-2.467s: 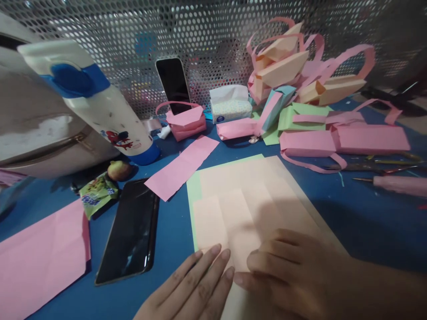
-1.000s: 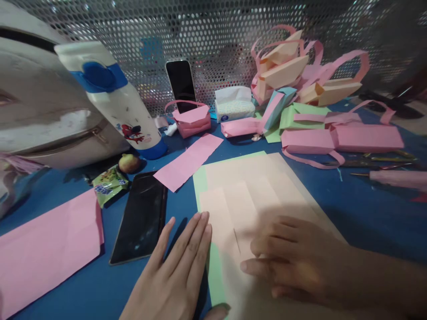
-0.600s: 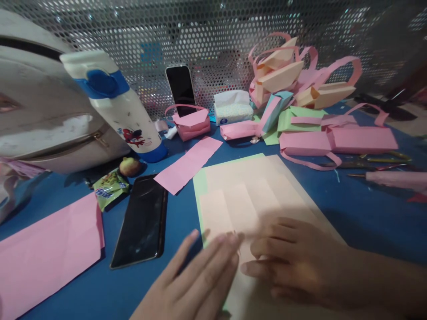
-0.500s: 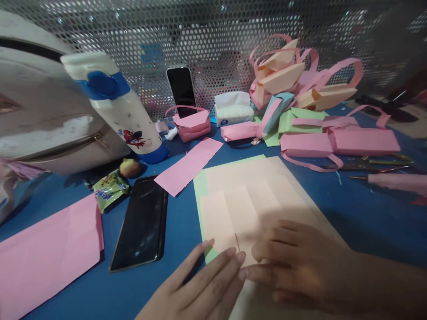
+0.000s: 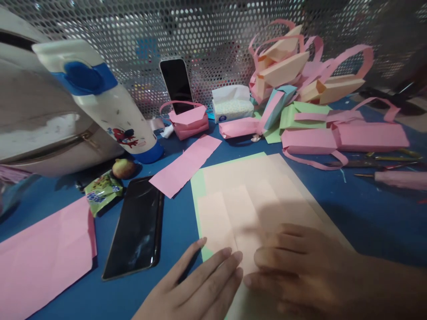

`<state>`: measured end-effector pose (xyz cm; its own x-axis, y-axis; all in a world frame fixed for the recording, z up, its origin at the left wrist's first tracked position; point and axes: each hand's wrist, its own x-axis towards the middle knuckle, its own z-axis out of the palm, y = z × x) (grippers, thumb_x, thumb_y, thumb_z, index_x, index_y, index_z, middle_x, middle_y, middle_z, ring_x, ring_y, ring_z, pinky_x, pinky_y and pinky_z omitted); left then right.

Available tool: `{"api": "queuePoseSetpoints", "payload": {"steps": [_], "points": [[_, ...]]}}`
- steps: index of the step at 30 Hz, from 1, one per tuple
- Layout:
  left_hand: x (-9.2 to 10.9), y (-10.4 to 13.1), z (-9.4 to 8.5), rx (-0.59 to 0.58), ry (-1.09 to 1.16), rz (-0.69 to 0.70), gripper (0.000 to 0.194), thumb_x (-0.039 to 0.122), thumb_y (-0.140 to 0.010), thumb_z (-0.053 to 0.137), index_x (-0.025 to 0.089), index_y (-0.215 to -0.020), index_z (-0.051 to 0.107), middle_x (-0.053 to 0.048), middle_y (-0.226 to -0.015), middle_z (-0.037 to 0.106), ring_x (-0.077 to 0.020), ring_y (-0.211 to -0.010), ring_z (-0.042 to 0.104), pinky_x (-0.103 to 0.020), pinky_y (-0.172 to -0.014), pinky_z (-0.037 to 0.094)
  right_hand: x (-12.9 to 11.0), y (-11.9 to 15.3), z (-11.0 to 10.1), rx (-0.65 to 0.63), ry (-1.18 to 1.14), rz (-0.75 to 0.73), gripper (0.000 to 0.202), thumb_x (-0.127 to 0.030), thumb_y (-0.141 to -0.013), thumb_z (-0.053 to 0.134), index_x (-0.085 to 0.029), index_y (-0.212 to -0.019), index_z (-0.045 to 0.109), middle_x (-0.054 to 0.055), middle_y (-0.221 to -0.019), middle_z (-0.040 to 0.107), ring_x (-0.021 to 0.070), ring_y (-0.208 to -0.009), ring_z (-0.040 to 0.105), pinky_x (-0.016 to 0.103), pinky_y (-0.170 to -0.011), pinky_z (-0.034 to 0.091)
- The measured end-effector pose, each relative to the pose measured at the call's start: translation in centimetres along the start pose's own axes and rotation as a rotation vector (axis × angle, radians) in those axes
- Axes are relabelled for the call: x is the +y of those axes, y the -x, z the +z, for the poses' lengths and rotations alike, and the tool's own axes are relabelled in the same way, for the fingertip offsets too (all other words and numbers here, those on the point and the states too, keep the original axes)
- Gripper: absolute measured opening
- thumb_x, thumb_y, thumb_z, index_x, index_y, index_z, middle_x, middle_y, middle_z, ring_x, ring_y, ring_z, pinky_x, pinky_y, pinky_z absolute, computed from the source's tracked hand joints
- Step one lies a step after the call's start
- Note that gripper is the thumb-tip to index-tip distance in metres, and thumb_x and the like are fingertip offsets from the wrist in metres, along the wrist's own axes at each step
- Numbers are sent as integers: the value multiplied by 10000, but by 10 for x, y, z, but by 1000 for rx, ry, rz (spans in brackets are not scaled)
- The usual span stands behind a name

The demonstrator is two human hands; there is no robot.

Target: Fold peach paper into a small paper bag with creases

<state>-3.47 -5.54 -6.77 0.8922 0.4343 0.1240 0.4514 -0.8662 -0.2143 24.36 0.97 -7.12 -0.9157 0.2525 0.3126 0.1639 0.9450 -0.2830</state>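
Observation:
A peach paper sheet [image 5: 215, 218] with fold lines lies on a larger peach sheet [image 5: 238, 171], with a green sheet [image 5: 196, 186] showing beneath. My left hand [image 5: 203, 284] rests flat on the near left part of the folded sheet, its fingers stretched out. On the right, my right hand [image 5: 300, 266] has curled fingers closed at the folded sheet's near edge. Its thumb sits low beside my left fingertips. Shadow hides part of the paper under this hand.
Left are a black phone [image 5: 135, 226], pink paper [image 5: 50, 253], a snack packet [image 5: 103, 191], an onion-like bulb [image 5: 123, 169] and a bottle [image 5: 116, 115]. A pink strip [image 5: 187, 166], tissue pack [image 5: 232, 106], upright phone [image 5: 176, 84] and paper bags [image 5: 310, 140] stand behind.
My right fingertips have shifted slightly right, away from my left fingers. The left hand stays flat on the paper. The camera view has shifted slightly.

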Motion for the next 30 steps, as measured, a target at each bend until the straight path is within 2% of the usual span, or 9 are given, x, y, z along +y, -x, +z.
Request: {"api": "queuePoseSetpoints", "payload": {"steps": [3,9,13,18,24,27,30], "points": [[0,0,0,-1,-6,18,439,190,-1064,246,126,-1441,462,-66,-1496,486,-255,-1429,368,-599,-1192,-26,-2,0,-2,21,11,-8,320,-377,-1048,402,-228,-1204,638,-32,-1043,696,144,-811,563,316,-787,380],[6,0,-3,-63,38,-54,462,173,-1067,193,143,-1478,402,-53,-1516,451,-243,-1453,322,-586,-1206,15,-4,2,-5,17,51,-12,283,-331,-1029,434,-204,-1163,649,-3,-1035,714,153,-798,572,319,-749,392],[4,-1,-4,-26,32,6,458,153,-1061,206,90,-1465,411,-90,-1510,456,-254,-1443,341,-582,-1203,3,-5,2,-4,51,71,-10,288,-313,-1036,419,-198,-1174,645,-1,-1022,728,145,-842,602,311,-783,407],[8,-1,-5,-41,37,-77,471,103,-1052,192,136,-1457,431,-48,-1522,445,-225,-1451,328,-578,-1213,6,-4,2,-2,56,68,-22,283,-311,-1036,439,-192,-1185,648,-8,-1025,731,138,-869,609,302,-792,412],[2,0,1,31,29,-20,460,238,-1073,214,151,-1423,499,-68,-1487,497,-241,-1398,421,-556,-1221,42,-2,1,0,53,33,-21,262,-320,-1025,469,-183,-1156,651,-14,-1016,722,145,-842,595,314,-786,408],[3,2,5,71,24,-82,456,288,-1070,236,194,-1429,500,-78,-1483,503,-266,-1379,449,-568,-1212,95,-1,-1,0,52,30,-32,259,-317,-1027,454,-190,-1136,651,-3,-998,718,150,-827,589,314,-789,400],[9,4,4,64,12,-163,466,367,-1062,275,221,-1475,433,-142,-1464,512,-300,-1398,418,-591,-1178,206,0,0,-1,40,43,-42,273,-318,-1032,438,-191,-1161,641,20,-1007,713,157,-846,589,315,-806,397]]}}
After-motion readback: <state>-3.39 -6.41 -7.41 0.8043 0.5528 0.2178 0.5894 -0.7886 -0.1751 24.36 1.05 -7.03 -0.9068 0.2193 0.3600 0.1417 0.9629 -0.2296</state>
